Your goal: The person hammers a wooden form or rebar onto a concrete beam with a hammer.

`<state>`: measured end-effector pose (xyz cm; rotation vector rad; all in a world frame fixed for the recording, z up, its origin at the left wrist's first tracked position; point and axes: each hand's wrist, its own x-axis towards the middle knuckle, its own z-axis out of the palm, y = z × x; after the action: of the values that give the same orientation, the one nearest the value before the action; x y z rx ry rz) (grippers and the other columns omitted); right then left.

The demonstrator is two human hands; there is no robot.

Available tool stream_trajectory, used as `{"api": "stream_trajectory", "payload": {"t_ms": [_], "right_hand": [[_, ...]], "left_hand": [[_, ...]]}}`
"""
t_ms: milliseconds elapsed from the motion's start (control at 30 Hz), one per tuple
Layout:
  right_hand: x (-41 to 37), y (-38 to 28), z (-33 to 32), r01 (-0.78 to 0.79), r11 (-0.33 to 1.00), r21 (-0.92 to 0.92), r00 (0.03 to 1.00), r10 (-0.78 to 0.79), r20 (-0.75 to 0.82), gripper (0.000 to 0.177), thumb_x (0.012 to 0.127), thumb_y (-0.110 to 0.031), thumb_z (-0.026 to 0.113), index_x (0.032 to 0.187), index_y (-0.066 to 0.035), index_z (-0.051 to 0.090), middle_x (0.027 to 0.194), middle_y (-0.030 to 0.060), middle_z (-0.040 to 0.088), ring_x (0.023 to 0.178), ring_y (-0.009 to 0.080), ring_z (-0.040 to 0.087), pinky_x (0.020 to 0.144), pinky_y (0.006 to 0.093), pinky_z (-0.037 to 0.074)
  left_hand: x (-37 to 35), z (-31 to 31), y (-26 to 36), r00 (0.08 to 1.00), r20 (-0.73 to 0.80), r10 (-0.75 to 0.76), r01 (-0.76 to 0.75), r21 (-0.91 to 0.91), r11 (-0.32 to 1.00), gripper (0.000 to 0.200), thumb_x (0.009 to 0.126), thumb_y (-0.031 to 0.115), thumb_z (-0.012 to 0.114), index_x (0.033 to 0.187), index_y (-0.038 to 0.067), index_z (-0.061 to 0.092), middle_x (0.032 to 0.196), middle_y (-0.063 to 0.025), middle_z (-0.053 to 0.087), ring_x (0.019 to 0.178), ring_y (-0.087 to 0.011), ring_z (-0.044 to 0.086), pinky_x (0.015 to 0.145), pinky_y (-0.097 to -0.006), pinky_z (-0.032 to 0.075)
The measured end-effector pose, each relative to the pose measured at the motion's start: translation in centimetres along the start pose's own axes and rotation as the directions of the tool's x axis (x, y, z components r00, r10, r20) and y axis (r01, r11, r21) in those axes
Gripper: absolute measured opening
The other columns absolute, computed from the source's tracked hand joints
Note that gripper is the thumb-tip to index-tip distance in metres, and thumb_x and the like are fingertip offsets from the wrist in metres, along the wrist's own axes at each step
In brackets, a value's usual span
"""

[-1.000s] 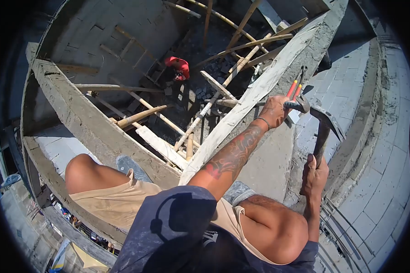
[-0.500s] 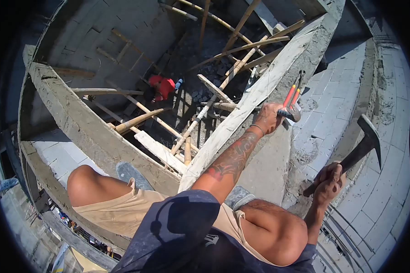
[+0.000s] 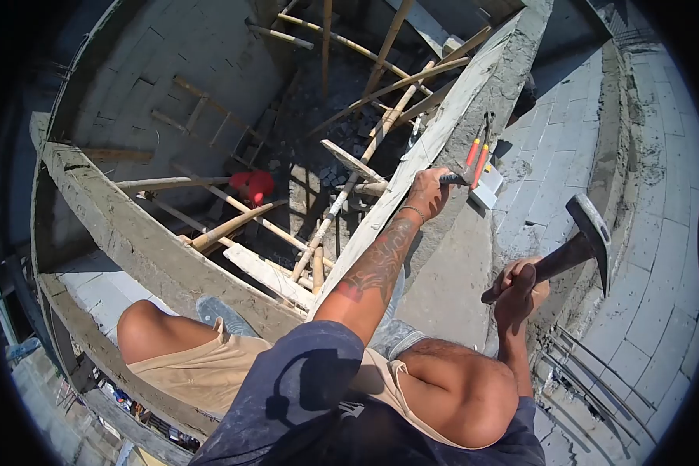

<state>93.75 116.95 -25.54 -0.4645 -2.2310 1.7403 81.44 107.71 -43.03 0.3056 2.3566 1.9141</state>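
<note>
My right hand [image 3: 523, 287] is wrapped round the dark handle of a hammer [image 3: 565, 258]. Its steel head, with one long pointed end, is raised over the pale block surface on the right. My left hand [image 3: 429, 193] is closed on a dark bar-shaped tool [image 3: 453, 179] at the concrete beam [image 3: 495, 89]; its exact kind I cannot tell. Just beyond that hand, pliers [image 3: 478, 161] with red-orange grips lie on the beam, jaws pointing away. Beside them is a small white, box-like piece [image 3: 486, 189].
Below on the left is a deep bay crossed by bamboo poles [image 3: 342, 198] and timber. A person in red [image 3: 252, 186] is down there. Another concrete beam [image 3: 144, 233] curves along the left. Steel rods [image 3: 598, 380] lie at lower right. My knees flank the near end of the beam.
The view has shifted, so most things sit further left. Right hand and hammer have come lower against my body, hammer still gripped. The left hand stays closed by the pliers.
</note>
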Motion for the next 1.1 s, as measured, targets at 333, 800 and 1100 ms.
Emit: {"api": "stream_trajectory", "payload": {"t_ms": [333,800,1100], "right_hand": [[1.5,3.3,0.4,-0.349,0.935,-0.065,0.934,0.353,0.053,0.037,0.084,-0.04,0.053,0.065,-0.01,0.041,0.048,-0.004,0.038,0.037,0.0045,0.036,0.033,0.021,0.031],[-4.1,6.4,-3.3,-0.355,0.917,-0.184,0.931,0.364,0.017,0.039,0.086,-0.037,0.048,0.064,-0.006,0.04,0.046,0.0011,0.04,0.035,0.0092,0.04,0.032,0.0236,0.034],[-4.1,7.2,-1.0,-0.361,0.93,-0.068,0.928,0.365,0.07,0.038,0.087,-0.036,0.048,0.065,-0.006,0.04,0.046,0.0026,0.04,0.035,0.0103,0.041,0.033,0.023,0.034]], "left_hand": [[1.2,-1.6,-2.0,0.999,0.04,0.007,-0.009,0.046,0.999,0.033,0.082,0.027,0.051,0.068,-0.002,0.051,0.059,-0.0165,0.05,0.054,-0.0302,0.048,0.054,-0.0363,0.039],[2.8,-2.9,-1.0,0.978,0.094,-0.185,0.174,0.118,0.978,0.025,0.081,0.025,0.053,0.077,0.0,0.058,0.063,-0.015,0.056,0.059,-0.0286,0.053,0.059,-0.0373,0.041],[-2.6,-0.8,-2.5,0.997,0.033,-0.067,0.062,0.135,0.989,0.025,0.084,0.022,0.051,0.071,0.001,0.054,0.063,-0.0151,0.051,0.06,-0.0292,0.052,0.055,-0.0355,0.04]]}}
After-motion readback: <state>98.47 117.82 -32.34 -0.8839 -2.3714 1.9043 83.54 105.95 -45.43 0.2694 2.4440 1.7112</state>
